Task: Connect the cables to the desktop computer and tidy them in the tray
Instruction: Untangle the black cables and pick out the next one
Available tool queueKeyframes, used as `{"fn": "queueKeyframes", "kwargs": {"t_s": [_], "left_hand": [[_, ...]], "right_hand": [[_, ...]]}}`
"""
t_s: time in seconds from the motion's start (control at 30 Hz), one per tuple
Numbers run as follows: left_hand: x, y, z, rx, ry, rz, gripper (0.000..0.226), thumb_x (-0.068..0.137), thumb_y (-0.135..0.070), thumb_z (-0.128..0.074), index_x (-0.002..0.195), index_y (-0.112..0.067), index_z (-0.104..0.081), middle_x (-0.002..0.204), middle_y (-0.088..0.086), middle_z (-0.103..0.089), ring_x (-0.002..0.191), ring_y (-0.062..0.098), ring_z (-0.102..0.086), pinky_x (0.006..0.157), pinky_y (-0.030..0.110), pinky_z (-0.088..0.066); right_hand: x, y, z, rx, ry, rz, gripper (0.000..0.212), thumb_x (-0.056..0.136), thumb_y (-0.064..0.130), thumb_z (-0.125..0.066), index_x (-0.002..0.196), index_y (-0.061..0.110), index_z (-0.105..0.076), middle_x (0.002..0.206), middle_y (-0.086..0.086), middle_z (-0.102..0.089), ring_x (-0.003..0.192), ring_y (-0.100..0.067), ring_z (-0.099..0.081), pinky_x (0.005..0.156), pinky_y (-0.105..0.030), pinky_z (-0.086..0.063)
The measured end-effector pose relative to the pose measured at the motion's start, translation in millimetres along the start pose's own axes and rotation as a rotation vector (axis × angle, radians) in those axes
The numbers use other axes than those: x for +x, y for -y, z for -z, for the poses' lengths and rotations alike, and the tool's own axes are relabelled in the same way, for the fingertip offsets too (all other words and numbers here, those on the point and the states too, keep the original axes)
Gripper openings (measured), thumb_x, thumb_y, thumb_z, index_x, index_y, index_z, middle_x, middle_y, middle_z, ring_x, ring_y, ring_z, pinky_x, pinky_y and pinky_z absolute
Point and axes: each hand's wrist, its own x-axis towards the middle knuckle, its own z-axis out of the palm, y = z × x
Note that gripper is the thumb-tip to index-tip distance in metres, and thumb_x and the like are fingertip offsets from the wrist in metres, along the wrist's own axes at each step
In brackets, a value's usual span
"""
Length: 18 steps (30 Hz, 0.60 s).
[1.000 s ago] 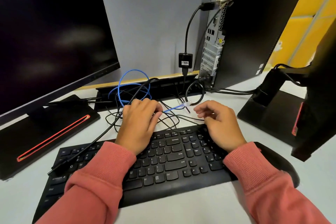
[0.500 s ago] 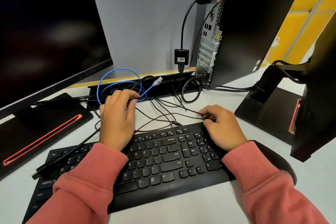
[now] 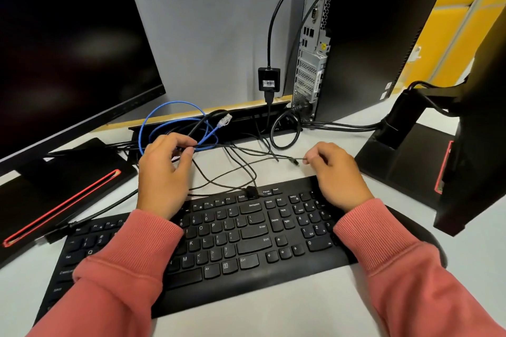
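The thin black cable [image 3: 262, 157] that I hold in my right hand [image 3: 338, 172] runs almost flat over the table [image 3: 273, 317], its long axis going from left to right. Its small plug end [image 3: 295, 160] sits just left of my fingertips [image 3: 308, 160] and points left, away from the desktop computer [image 3: 364, 35]. The computer stands at the far right part of the table, up and a little right from this hand, with its port side turned toward me. So I judge that the plug must be turned around and lifted up toward the ports, and the right hand is the nearer one for this.

The right fingers are nearly closed, pinching the cable just behind the plug. The left hand [image 3: 164, 172] holds the blue network cable [image 3: 175, 128] together with a thicker black cable [image 3: 200, 126]; its thumb and fingers are curled around the coil. The clear plug [image 3: 224, 119] of the blue cable sticks out to the far right of this hand, over the black tray [image 3: 246, 117] along the far edge of the table.

More loose black wires lie tangled between both hands, just beyond the keyboard [image 3: 232, 232]. I think they can catch when I pull.
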Motion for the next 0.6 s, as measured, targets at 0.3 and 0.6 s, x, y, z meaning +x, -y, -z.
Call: {"fn": "queueKeyframes", "kwargs": {"t_s": [0.3,0.6], "left_hand": [[-10,-32,-3,0.080,0.131,-0.399,0.047,0.089,-0.005,-0.053,0.131,-0.024,-0.060,0.122,-0.008,-0.057,0.115,0.016,-0.057,0.099,0.039,-0.042],[-12,-40,-53,0.393,0.518,-0.295,0.043,0.104,-0.044,-0.046,0.146,-0.033,-0.048,0.116,-0.010,-0.046,0.114,0.018,-0.043,0.102,0.041,-0.031]], "right_hand": [[-2,-4,0,0.258,-0.168,0.026,0.025,0.102,0.034,-0.044,0.082,0.020,-0.050,0.072,0.012,-0.048,0.068,-0.006,-0.042,0.066,-0.032,-0.038],[-5,0,6,0.288,-0.245,0.162,0.018,0.097,0.026,-0.055,0.082,0.025,-0.065,0.082,0.015,-0.062,0.075,0.002,-0.052,0.066,-0.006,-0.037]]}}
